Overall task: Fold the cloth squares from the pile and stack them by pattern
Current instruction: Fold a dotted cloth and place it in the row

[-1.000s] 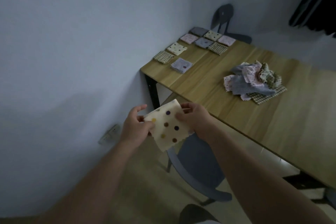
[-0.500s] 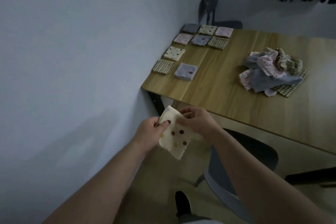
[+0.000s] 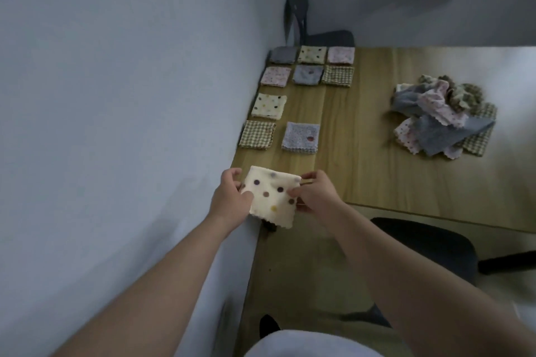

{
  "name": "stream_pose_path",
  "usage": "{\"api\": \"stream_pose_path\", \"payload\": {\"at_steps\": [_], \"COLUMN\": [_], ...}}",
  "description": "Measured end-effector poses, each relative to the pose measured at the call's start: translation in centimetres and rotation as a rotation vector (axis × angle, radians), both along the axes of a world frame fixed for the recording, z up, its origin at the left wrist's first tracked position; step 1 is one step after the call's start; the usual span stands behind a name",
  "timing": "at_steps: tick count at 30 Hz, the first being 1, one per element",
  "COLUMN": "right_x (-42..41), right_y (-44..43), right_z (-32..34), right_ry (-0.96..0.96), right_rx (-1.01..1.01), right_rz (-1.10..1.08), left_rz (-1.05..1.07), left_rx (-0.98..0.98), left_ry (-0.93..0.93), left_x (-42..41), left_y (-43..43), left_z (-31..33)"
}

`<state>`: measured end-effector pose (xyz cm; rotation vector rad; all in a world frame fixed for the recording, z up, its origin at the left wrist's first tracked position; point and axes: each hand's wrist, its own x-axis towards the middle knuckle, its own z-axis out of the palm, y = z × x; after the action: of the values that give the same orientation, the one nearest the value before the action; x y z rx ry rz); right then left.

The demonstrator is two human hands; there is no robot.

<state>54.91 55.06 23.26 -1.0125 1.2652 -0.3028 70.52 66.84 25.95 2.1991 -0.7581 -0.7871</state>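
Reaching forward from the bottom of the view, both bare forearms converge on a cream dotted cloth (image 3: pixel 271 197) held at the near left corner of the wooden table (image 3: pixel 377 177). The left hand (image 3: pixel 232 197) grips the cloth's left edge, its thumb lying on top of the fabric and pointing right while the fingers curl behind the upper left corner. The right hand (image 3: pixel 314 195) pinches the right edge, thumb and forefinger meeting on the fabric beside a dot, with the other fingers curled around the edge. The cloth is spread almost flat between the two hands, and its lower scalloped edge hangs free past the table's front edge. I cannot tell whether its far part touches the tabletop.

Folded squares lie apart from one another along the table's left side, next to the wall (image 3: pixel 116 95). Nearest are a checked stack (image 3: pixel 257 135) and a blue-grey stack (image 3: pixel 301 137), then a dotted cream stack (image 3: pixel 269 106), with two rows of three more beyond. The loose pile (image 3: pixel 443 116) of unfolded squares sits well apart on the right of the table. A dark chair (image 3: pixel 429 246) stands at the table's front edge, right of the right forearm.
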Motion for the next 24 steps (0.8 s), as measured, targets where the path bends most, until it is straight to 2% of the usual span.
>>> {"api": "stream_pose_path", "payload": {"at_steps": [3,7,12,21,24], "right_x": [2.9,6.6,11.2,16.6,16.9], "right_y": [-1.1,-2.9,-7.0,-12.3,-12.6], "right_z": [-0.9,-3.0,-7.4,-13.5,-14.4], "right_ry": [0.085,0.167,0.225,0.256,0.293], "right_rx": [-0.130,-0.217,-0.189,-0.085,-0.144], "right_rz": [-0.048,0.022,0.167,0.470,0.591], "left_rz": [-0.154,-0.219,-0.296,-0.344,-0.399], "left_rx": [0.051,0.160,0.316,0.609,0.672], "left_ry": [-0.091,-0.112,-0.177,-0.152,-0.206], "left_x": [2.6,5.3,8.8,13.5,13.7], "left_y": [-2.4,-5.2,-9.7,-14.8,-15.0], "left_z": [-1.3,-3.6,-6.6,-11.5,-11.7]}}
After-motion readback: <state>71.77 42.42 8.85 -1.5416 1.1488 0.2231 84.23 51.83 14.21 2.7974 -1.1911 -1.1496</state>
